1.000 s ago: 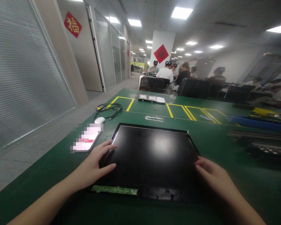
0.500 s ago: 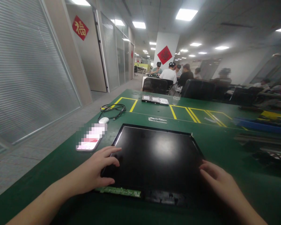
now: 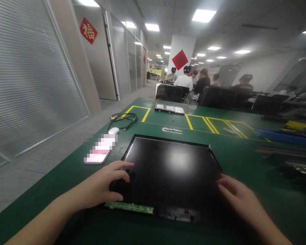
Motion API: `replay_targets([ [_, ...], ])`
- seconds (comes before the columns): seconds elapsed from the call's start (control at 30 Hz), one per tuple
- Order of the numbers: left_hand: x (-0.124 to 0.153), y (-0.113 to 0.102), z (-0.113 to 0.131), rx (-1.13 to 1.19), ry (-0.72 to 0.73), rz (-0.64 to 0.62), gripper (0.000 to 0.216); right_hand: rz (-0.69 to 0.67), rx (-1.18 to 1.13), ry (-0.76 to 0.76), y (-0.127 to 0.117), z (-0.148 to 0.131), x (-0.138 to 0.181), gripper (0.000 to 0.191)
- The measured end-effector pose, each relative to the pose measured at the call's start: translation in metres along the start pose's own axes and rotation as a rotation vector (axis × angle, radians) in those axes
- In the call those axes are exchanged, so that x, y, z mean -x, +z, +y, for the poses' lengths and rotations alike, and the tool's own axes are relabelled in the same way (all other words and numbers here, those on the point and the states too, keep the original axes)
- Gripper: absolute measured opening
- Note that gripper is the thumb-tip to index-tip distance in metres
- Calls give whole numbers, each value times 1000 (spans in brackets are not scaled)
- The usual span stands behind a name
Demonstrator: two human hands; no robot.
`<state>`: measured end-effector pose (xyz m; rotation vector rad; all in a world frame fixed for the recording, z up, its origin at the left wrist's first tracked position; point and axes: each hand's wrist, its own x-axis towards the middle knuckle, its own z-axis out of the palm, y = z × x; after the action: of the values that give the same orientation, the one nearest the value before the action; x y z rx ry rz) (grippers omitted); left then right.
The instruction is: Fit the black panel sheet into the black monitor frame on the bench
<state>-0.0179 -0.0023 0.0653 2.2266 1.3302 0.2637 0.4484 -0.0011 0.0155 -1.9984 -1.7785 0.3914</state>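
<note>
A black LCD display panel (image 3: 165,173) lies flat on the green table, glossy side up, with a ceiling-light reflection on it. Along its near edge sits a narrow green circuit board (image 3: 130,207). My left hand (image 3: 104,183) is at the panel's left edge, fingers curved and spread apart over it, thumb near the circuit board. On the opposite side, my right hand (image 3: 239,194) has thumb and fingers close together at the panel's right edge, gripping it. The undersides of both hands are hidden.
Left of the panel lie a lit phone (image 3: 98,154), a white mouse (image 3: 113,130) and a coiled black cable (image 3: 124,119). Hard drives (image 3: 169,108) and a clear cup (image 3: 192,109) stand at the back. A blue tray (image 3: 283,134) is at right. Several people sit beyond.
The view has shifted very slightly. My left index fingertip has crept a little to the right and my left thumb slightly left; the panel and my right hand look still.
</note>
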Motion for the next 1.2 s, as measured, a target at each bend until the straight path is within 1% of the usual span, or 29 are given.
replay_targets([
  [0.3, 2, 1, 4, 9, 83, -8, 38, 13, 24, -12, 1, 1, 0, 37],
  [0.5, 3, 0, 7, 11, 81, -11, 28, 36, 19, -48, 1, 0, 0, 35],
  [0.83, 3, 3, 5, -24, 90, -10, 29, 27, 19, -46, 2, 0, 0, 34],
  [1.2, 4, 9, 1, -20, 116, -48, 27, 27, 2, -46, 1, -1, 1, 34],
])
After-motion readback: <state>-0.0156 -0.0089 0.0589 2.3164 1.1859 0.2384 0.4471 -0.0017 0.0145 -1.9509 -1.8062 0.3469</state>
